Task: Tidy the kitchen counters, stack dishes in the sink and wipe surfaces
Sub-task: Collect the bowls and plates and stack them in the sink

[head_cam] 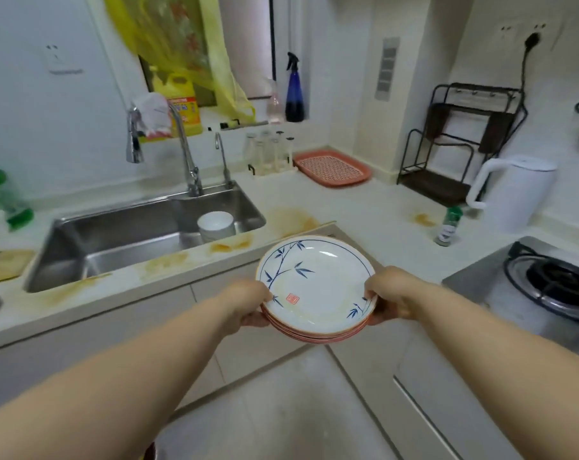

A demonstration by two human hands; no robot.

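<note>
Right of the sink [142, 234] and off the counter, the left hand [248, 305] and right hand [389, 300] grip opposite rims of the stacked bamboo-print plates [316, 287]; any tilt could slide them apart, or setting them down could knock the white bowls [216, 225] in that sink.

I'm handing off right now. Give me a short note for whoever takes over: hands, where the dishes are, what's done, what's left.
Hands: left hand and right hand each grip an opposite rim of the stack of plates, held in the air in front of the counter corner.
Dishes: white bowls already sit in the sink, at its right end.
Done: bowls in the sink.
Left: set the plates in the sink; wipe the yellow-brown stains on the counter around the sink and near the small green-capped bottle.
</note>
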